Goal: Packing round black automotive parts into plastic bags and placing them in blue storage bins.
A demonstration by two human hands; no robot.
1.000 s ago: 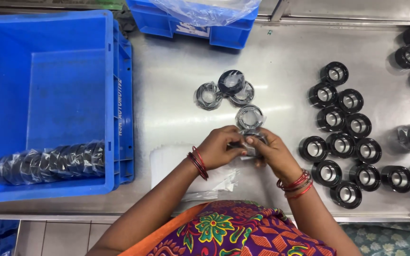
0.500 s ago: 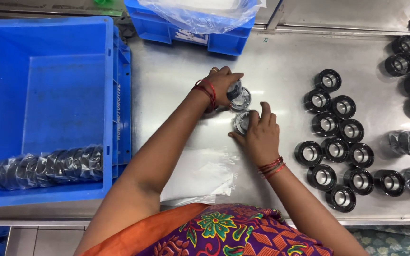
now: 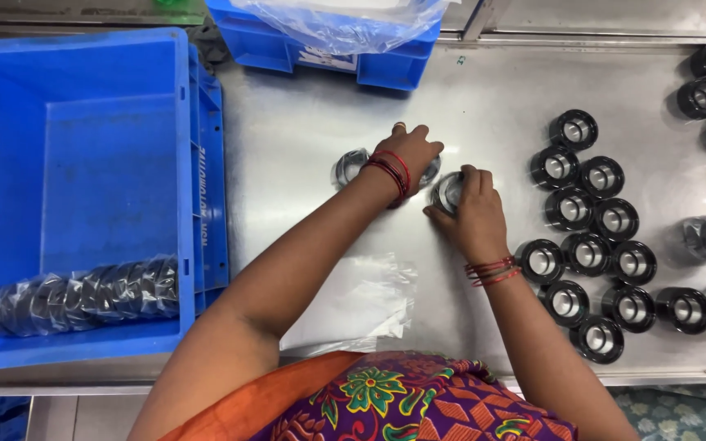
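Shiny plastic wraps the black ring (image 3: 449,193) pinched by the right hand (image 3: 474,219); left hand (image 3: 408,155) covers another, grip unclear.

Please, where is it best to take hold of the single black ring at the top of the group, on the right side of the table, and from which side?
The black ring stands apart from its neighbours, hole facing up. Probably best to come from above and pinch its outer wall on the free top and left sides, or put one of the fingers in the hole and one outside. The steel table around it is bare there.
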